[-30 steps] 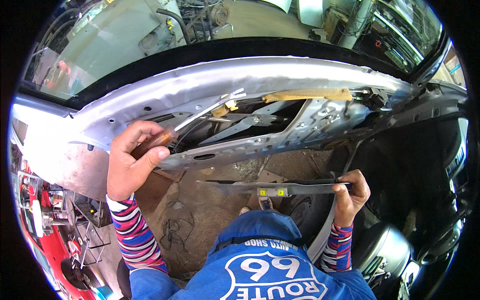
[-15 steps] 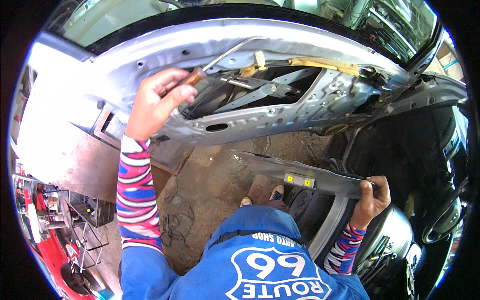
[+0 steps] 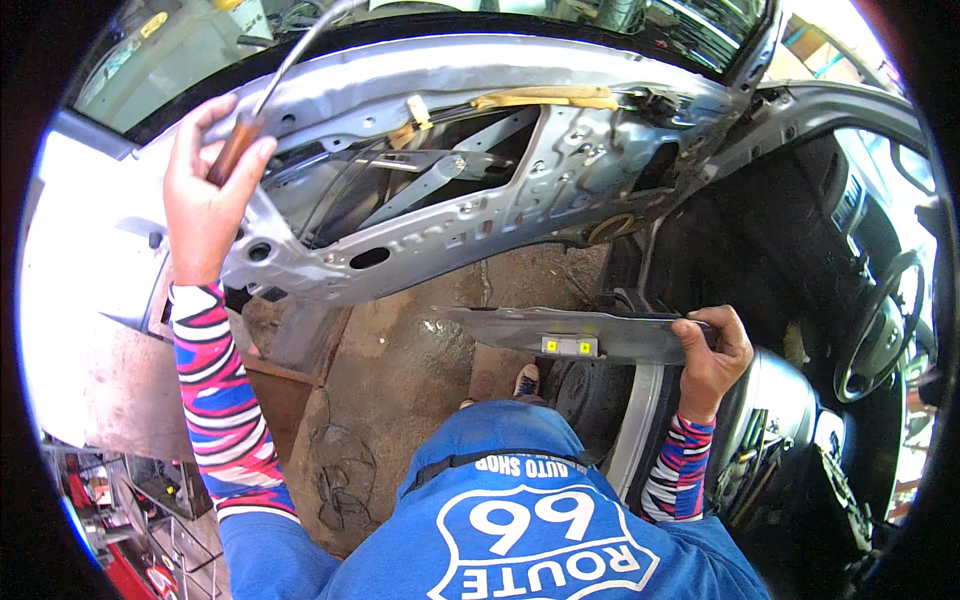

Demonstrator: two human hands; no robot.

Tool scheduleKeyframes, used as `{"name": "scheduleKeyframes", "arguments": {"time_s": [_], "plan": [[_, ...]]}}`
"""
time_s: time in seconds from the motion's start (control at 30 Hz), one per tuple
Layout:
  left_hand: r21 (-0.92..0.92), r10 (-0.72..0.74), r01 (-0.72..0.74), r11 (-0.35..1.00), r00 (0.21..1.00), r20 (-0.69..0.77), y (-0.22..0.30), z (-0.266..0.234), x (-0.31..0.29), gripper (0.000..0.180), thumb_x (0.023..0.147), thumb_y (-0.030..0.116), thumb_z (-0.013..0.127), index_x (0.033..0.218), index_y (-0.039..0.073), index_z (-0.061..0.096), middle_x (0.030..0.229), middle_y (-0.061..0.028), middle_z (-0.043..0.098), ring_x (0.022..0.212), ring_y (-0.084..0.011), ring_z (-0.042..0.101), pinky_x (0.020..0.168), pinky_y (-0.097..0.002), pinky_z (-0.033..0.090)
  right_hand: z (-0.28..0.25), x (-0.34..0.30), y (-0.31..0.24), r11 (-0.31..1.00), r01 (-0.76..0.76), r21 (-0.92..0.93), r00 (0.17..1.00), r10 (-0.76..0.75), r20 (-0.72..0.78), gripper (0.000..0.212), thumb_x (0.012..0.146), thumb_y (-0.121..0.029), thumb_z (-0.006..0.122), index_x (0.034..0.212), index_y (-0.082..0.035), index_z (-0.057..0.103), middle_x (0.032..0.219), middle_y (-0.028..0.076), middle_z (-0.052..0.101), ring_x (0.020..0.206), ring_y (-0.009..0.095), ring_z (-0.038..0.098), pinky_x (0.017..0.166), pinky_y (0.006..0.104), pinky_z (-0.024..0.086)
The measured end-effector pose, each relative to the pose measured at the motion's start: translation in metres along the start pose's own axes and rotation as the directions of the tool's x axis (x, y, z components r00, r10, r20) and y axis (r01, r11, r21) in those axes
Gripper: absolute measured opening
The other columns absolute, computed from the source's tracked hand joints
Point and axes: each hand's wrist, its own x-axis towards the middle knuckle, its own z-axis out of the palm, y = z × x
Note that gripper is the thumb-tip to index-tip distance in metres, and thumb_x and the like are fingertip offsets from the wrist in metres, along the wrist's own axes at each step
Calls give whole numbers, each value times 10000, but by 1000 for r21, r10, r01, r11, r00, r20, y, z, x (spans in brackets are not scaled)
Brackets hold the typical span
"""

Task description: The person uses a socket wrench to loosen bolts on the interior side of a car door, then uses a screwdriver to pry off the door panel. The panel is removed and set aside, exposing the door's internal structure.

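Note:
My left hand [image 3: 208, 195] is raised at the upper left, closed round the brown handle of a pick [image 3: 240, 140] with a long metal shaft. The shaft slants up past the car door's upper edge to the window. My right hand [image 3: 715, 350] grips the right end of a long, dark grey panel [image 3: 640, 345], thumb on top. On the panel's face is a small pale plate with two yellow squares [image 3: 570, 346]. The panel is held level, apart from the open car door [image 3: 500, 195], whose inner metal shell is bare, with window regulator arms [image 3: 455, 170] showing through its opening.
Beyond the door's hinge side are the dark cabin and a steering wheel [image 3: 880, 345]. A light seat or sill area with several tools [image 3: 750, 460] lies at lower right. Thin wire [image 3: 345, 475] lies coiled on the floor. A rack [image 3: 165, 490] stands at lower left.
The view has shifted, with the door now further left in it. My left hand has moved up and left with the pick, whose shaft points more steeply upward. The panel is now more level.

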Motion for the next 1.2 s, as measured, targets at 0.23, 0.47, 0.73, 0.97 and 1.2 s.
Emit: {"name": "scheduleKeyframes", "arguments": {"time_s": [0.23,0.47,0.73,0.97,1.2], "plan": [[-113,-129,150,982,976,175,-9,-17,-2,557,890,100,748,1396,57,520,912,-45,714,587,-26,497,519,-195,381,5,-13,-8,1000,-1,5,1000,1,-2,235,695,-95,885,743,-15,669,692,50,624,630,141,584,600,276,441],[-35,-97,105,994,979,180,-11,-12,-1,583,901,52,730,1431,29,491,980,-69,710,687,-67,587,632,-211,455,-4,-32,-9,998,-10,-63,1000,9,-19,256,689,-137,901,741,-23,677,695,63,656,616,158,611,592,285,447],[-66,-71,79,995,991,113,-21,-10,-13,604,896,30,748,1447,23,500,1059,-83,712,910,-86,651,797,-222,490,-17,-51,-7,993,-97,-73,995,94,-42,262,697,-143,879,730,-11,655,687,55,626,633,155,595,614,283,454],[-107,-13,18,994,999,50,-19,-3,-11,580,894,30,756,1424,21,522,1011,-74,712,865,-67,643,762,-212,494,-31,-52,-3,994,41,-99,999,-40,9,267,695,-145,876,725,-9,649,684,75,615,624,186,593,601,301,442],[-71,-74,77,995,996,45,-14,-5,-12,557,902,51,752,1413,31,530,912,-31,692,740,-29,568,648,-184,413,-31,-45,1,996,34,-80,999,-36,-26,274,673,-150,897,733,-9,670,700,82,635,635,198,609,614,304,451]]}}
